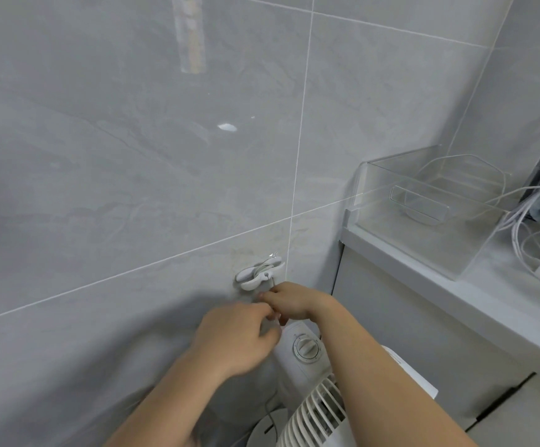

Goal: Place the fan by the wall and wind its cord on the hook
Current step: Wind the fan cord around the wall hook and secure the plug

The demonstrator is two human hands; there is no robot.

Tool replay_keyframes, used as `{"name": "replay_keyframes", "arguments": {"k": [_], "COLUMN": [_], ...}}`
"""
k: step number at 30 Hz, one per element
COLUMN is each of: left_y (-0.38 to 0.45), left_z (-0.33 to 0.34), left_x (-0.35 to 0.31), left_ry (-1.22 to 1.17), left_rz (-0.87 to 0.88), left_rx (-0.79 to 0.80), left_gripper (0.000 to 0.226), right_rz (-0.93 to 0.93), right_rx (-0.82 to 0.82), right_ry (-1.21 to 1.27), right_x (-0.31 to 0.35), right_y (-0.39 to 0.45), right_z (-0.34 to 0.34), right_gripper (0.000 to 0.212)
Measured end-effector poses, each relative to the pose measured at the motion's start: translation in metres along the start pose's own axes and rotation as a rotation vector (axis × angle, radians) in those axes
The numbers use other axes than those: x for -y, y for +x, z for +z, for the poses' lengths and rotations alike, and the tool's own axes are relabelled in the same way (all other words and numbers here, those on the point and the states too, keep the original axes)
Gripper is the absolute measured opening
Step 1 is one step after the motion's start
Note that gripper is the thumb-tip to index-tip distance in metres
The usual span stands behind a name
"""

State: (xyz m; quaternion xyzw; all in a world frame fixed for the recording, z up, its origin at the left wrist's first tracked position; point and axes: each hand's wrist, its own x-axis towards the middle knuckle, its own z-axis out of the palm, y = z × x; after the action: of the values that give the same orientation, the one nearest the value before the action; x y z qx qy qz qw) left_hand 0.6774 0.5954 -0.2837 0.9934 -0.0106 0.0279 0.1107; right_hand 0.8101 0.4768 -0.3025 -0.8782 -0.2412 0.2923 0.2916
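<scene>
A white fan (307,359) with a round dial stands on the floor against the grey tiled wall, its grille at the lower middle. Above it, several turns of the white cord (257,271) lie wound over a small hook (275,258) on the wall. My left hand (239,337) and my right hand (291,300) meet just below the hook, fingers curled and pinching the cord's loose end between them. The part they hold is mostly hidden by the fingers.
A grey ledge (455,285) juts out at the right, carrying a clear plastic box (429,201) and loose white cables (520,233). Below it is a grey cabinet front (407,333). The fan's round base (265,430) sits near the wall.
</scene>
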Motion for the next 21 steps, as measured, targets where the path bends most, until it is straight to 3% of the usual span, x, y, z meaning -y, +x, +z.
{"name": "replay_keyframes", "arguments": {"k": [4,6,12,17,21], "left_y": [0.013,0.021,0.030,0.024,0.021], "left_z": [-0.018,-0.016,0.007,0.020,0.018], "left_x": [-0.004,-0.001,0.003,-0.004,-0.009], "left_ry": [-0.019,-0.020,0.075,0.142,0.203], "left_rz": [0.043,0.084,0.073,0.061,0.035], "left_rx": [-0.351,-0.411,-0.142,-0.194,-0.223], "left_gripper": [0.031,0.033,0.037,0.038,0.039], "right_rz": [0.037,0.053,0.052,0.148,0.196], "right_rx": [0.065,0.042,-0.166,0.034,-0.068], "right_ry": [0.038,0.054,-0.053,-0.300,-0.196], "right_x": [-0.005,-0.008,-0.020,-0.026,-0.031], "right_y": [-0.001,0.000,0.002,-0.002,-0.008], "right_z": [-0.002,-0.003,-0.011,-0.011,-0.021], "right_gripper": [0.029,0.031,0.053,0.036,0.040]}}
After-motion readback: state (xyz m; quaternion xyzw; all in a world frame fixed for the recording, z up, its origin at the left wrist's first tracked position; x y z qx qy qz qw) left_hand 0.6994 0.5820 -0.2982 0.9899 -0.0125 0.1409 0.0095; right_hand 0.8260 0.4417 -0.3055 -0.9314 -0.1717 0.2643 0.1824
